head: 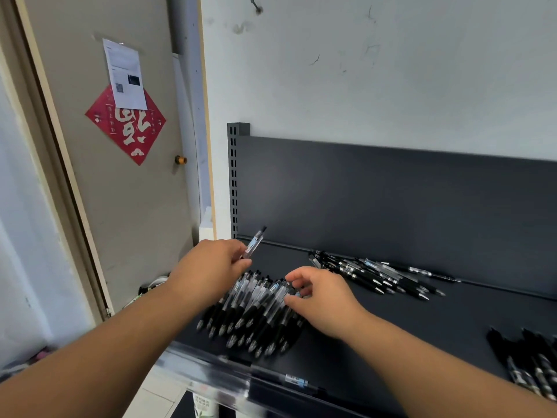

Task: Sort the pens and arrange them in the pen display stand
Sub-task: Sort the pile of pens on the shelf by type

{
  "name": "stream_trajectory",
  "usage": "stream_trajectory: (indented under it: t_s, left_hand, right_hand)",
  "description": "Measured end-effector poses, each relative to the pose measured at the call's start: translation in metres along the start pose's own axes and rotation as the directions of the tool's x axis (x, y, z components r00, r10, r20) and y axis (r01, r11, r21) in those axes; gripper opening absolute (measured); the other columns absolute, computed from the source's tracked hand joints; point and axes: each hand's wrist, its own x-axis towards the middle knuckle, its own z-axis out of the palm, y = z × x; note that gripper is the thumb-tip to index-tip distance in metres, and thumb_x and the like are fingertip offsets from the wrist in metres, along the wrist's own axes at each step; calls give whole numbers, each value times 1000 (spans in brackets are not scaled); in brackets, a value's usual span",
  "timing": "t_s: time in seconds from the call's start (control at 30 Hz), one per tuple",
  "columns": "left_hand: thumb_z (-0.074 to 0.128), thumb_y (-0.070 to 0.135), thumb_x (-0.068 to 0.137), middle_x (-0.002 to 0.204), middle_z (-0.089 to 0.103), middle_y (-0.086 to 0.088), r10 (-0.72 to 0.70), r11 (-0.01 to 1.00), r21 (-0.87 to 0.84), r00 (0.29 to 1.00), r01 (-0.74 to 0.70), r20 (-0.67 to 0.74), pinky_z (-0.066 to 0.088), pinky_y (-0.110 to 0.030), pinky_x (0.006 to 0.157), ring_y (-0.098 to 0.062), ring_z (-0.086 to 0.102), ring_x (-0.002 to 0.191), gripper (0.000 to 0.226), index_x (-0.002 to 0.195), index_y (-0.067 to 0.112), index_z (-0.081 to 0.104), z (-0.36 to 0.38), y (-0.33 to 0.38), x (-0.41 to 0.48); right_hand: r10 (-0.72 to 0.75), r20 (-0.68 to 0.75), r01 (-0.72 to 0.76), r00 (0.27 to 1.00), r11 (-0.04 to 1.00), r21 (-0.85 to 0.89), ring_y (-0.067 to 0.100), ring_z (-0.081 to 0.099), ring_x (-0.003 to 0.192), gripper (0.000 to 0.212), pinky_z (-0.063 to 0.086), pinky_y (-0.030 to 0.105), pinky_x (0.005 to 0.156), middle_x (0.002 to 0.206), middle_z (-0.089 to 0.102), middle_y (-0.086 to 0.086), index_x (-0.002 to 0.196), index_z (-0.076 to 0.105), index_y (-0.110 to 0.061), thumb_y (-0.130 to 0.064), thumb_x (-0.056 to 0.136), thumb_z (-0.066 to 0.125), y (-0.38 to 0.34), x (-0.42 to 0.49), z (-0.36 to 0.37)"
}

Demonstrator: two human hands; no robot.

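Observation:
A dark grey shelf (391, 321) carries three groups of black-and-clear pens. The nearest row of pens (253, 315) lies side by side at the shelf's left front. My left hand (211, 267) hovers above its far end, pinching a single clear pen (254, 243) that points up and away. My right hand (322, 300) rests on the right side of that row, fingers curled and touching the pens. A loose heap of pens (376, 274) lies further back at the shelf's middle. A third bunch of pens (533, 363) sits at the right edge.
The shelf's dark back panel (391, 200) and slotted upright (233, 182) stand against a white wall. One pen (297, 381) lies along the shelf's front lip. A beige door (120, 176) with a red paper diamond is on the left.

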Motion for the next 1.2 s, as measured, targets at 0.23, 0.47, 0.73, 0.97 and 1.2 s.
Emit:
stream_trajectory:
  t_s: [0.23, 0.47, 0.73, 0.97, 1.2]
  left_hand:
    - [56, 48, 90, 115, 68, -4, -136, 986, 133, 959, 105, 250, 46, -28, 90, -20, 61, 107, 44, 121, 18, 60, 26, -3, 4]
    - [58, 51, 88, 116, 66, 1, -140, 985, 139, 957, 107, 255, 46, -27, 91, -18, 60, 108, 41, 119, 24, 61, 33, -7, 12]
    - [56, 52, 87, 113, 66, 7, -83, 992, 109, 973, 60, 217, 49, -31, 92, -16, 60, 106, 39, 119, 30, 59, 41, 22, 35]
    - [56, 46, 90, 102, 69, 6, -6, 1000, -2, 963, 6, 269, 51, -30, 87, -15, 62, 97, 28, 109, 27, 66, 54, 67, 51]
    - [57, 35, 93, 85, 73, -13, -108, 822, -483, 915, 302, 390, 59, -39, 80, -25, 72, 80, 31, 87, 6, 66, 78, 110, 62]
  right_hand:
    - [15, -20, -17, 1000, 992, -128, 7, 55, 109, 41, 42, 21, 93, 120, 55, -12, 126, 58, -31, -37, 86, 67, 15, 1, -13]
    - [236, -224, -291, 946, 922, -257, 20, 57, 110, 30, 47, 30, 92, 120, 58, -1, 119, 62, -27, -31, 89, 61, 64, 15, -53]
    - [266, -174, -312, 948, 885, -346, 12, 63, 81, 32, 51, 27, 70, 75, 66, -12, 71, 66, -28, -59, 78, 65, 60, 14, -47]
    - [338, -117, -354, 934, 824, -442, 22, 64, 91, 37, 45, 27, 69, 92, 68, -1, 90, 70, -18, -52, 84, 57, 51, 14, -42]
    - [359, -55, -337, 932, 911, 238, 11, 37, 46, 34, 30, 22, 47, 50, 44, -3, 64, 63, -17, -42, 86, 66, 50, 1, -55]
